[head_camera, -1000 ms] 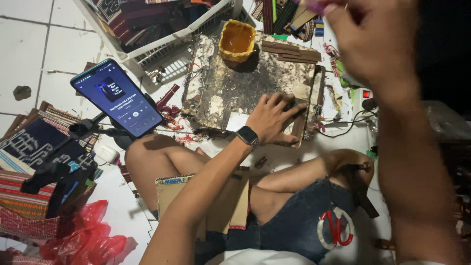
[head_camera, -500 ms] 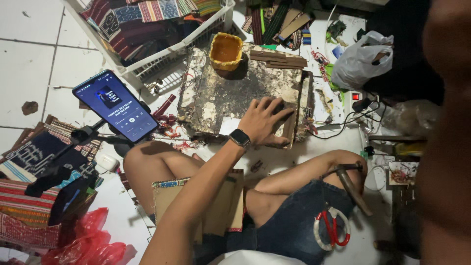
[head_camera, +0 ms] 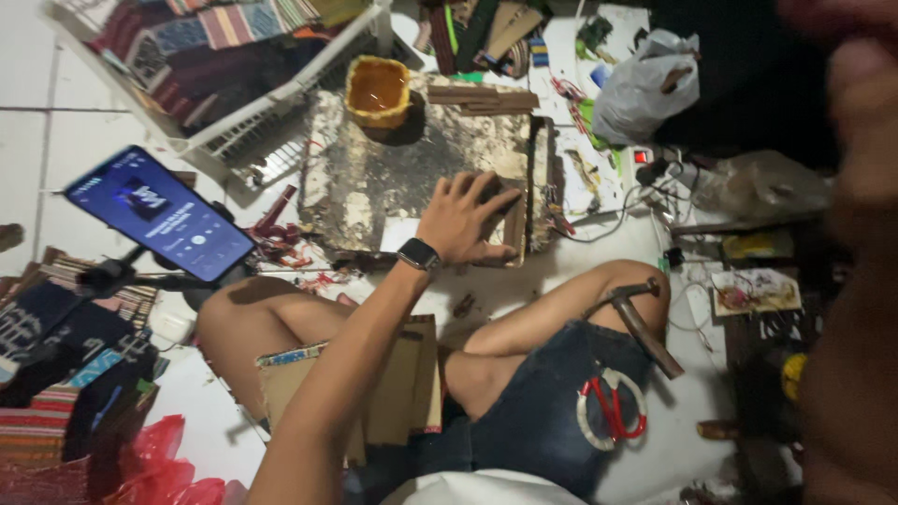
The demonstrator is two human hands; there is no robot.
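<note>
On a tiled floor crowded with craft scraps, a seated person's left hand (head_camera: 465,217) presses flat, fingers (head_camera: 486,187) spread wide and gripping nothing, on a small brown piece (head_camera: 513,224) at the near right corner of a glue-stained work board (head_camera: 393,178). The piece lies mostly under the palm, its right edge showing just past the fingertips near the board's rim. The right hand (head_camera: 861,84) is raised close to the camera, blurred; whether it holds anything cannot be told. Judging from this, the piece could slide off the board's edge if the pressing hand shifts, and the yellow pot (head_camera: 377,91) at the far edge could tip if the board is jolted. A hammer (head_camera: 636,318) rests on the thigh and red-handled scissors (head_camera: 613,411) on the lap, both liable to slip if the legs move.
</note>
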